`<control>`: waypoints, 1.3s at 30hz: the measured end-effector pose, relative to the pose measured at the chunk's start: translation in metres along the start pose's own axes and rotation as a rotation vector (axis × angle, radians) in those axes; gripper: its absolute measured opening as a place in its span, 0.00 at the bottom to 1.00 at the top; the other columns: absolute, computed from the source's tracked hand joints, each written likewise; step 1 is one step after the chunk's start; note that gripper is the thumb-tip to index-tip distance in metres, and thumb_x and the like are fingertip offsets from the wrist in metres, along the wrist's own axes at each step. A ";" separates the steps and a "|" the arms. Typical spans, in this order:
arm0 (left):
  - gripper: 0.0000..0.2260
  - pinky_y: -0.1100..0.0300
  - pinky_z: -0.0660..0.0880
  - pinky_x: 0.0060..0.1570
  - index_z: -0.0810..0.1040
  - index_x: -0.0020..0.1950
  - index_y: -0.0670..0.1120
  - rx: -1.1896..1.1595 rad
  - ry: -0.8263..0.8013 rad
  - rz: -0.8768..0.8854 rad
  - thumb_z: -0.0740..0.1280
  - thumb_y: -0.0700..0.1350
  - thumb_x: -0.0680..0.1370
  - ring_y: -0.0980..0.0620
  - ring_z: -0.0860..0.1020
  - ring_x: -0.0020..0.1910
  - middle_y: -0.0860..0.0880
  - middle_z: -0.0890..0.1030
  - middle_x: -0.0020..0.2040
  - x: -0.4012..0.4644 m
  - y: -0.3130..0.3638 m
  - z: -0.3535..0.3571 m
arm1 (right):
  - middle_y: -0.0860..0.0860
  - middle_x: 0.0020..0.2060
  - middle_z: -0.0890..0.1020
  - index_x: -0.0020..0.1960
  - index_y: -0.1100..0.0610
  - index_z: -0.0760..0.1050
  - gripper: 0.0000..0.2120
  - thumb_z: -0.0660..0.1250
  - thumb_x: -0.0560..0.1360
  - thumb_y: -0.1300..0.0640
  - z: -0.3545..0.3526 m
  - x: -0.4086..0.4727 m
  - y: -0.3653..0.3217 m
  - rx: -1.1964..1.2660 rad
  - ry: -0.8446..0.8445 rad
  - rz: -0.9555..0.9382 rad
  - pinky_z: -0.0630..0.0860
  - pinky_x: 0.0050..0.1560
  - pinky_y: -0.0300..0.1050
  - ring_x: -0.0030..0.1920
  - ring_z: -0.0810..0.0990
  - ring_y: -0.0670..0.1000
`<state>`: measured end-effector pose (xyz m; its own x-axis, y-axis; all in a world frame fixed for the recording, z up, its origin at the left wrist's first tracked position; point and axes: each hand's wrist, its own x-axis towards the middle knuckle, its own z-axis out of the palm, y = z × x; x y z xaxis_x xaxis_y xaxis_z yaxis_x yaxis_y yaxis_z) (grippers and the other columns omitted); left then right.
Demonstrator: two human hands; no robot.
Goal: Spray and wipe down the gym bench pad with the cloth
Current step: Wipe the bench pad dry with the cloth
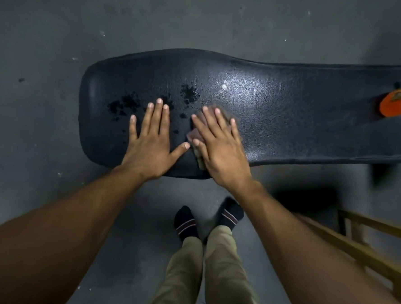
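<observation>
The black bench pad [291, 115] runs from left to right across the head view, with dark wet patches near its wide left end. My left hand [150, 141] lies flat on the pad, fingers spread, holding nothing. My right hand [220, 150] presses flat on a small greyish cloth [193, 132], which shows at the fingertips and beside the thumb; most of the cloth is hidden under the palm. An orange spray bottle [399, 101] lies on the pad at the far right edge, partly cut off.
Grey concrete floor [61, 37] surrounds the bench. A wooden frame [365, 246] stands at the lower right. My feet in dark striped socks [190, 221] stand just below the pad's near edge.
</observation>
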<state>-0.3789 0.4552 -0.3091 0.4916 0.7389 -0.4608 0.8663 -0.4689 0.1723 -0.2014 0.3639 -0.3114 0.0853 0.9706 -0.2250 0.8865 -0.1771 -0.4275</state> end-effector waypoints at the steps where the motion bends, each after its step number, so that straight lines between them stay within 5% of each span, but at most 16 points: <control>1: 0.46 0.38 0.33 0.79 0.32 0.83 0.45 -0.009 -0.002 -0.003 0.46 0.73 0.79 0.50 0.29 0.81 0.49 0.29 0.83 0.000 0.000 -0.001 | 0.46 0.84 0.51 0.84 0.46 0.55 0.27 0.52 0.86 0.45 -0.001 -0.010 0.006 -0.007 -0.005 0.004 0.39 0.82 0.54 0.84 0.44 0.51; 11: 0.45 0.37 0.34 0.79 0.30 0.82 0.45 -0.009 -0.005 0.004 0.44 0.74 0.80 0.49 0.28 0.81 0.48 0.28 0.82 0.000 -0.003 0.001 | 0.51 0.84 0.52 0.84 0.48 0.55 0.27 0.48 0.87 0.43 -0.063 0.083 0.081 0.029 0.105 0.345 0.44 0.82 0.64 0.84 0.46 0.56; 20: 0.45 0.38 0.32 0.78 0.28 0.81 0.45 0.008 -0.033 -0.019 0.41 0.74 0.79 0.51 0.26 0.80 0.49 0.25 0.81 0.003 -0.003 -0.001 | 0.49 0.84 0.54 0.83 0.47 0.56 0.27 0.51 0.86 0.44 -0.030 0.111 -0.004 -0.045 -0.043 -0.133 0.44 0.82 0.59 0.84 0.48 0.53; 26: 0.44 0.40 0.31 0.78 0.29 0.81 0.45 -0.005 -0.004 0.001 0.40 0.74 0.79 0.51 0.26 0.80 0.49 0.24 0.80 0.000 -0.004 -0.001 | 0.48 0.84 0.52 0.84 0.46 0.53 0.26 0.51 0.87 0.44 -0.060 0.098 0.076 -0.068 -0.011 0.033 0.46 0.83 0.60 0.84 0.46 0.51; 31: 0.45 0.37 0.39 0.80 0.34 0.83 0.43 0.022 0.054 0.023 0.42 0.74 0.80 0.48 0.34 0.83 0.46 0.33 0.84 -0.001 -0.006 0.006 | 0.50 0.83 0.58 0.84 0.49 0.56 0.27 0.48 0.87 0.43 -0.065 0.158 0.057 -0.005 0.058 0.173 0.49 0.82 0.60 0.83 0.55 0.53; 39: 0.44 0.39 0.37 0.79 0.35 0.83 0.44 0.063 0.067 0.009 0.42 0.74 0.80 0.48 0.36 0.84 0.46 0.35 0.85 0.001 -0.006 0.010 | 0.51 0.83 0.60 0.83 0.49 0.59 0.27 0.51 0.85 0.43 -0.030 0.199 -0.033 -0.094 -0.049 -0.252 0.51 0.81 0.57 0.82 0.58 0.55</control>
<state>-0.3846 0.4535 -0.3194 0.5058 0.7646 -0.3994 0.8557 -0.5034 0.1199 -0.1995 0.5674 -0.3155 -0.1631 0.9727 -0.1653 0.9156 0.0869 -0.3925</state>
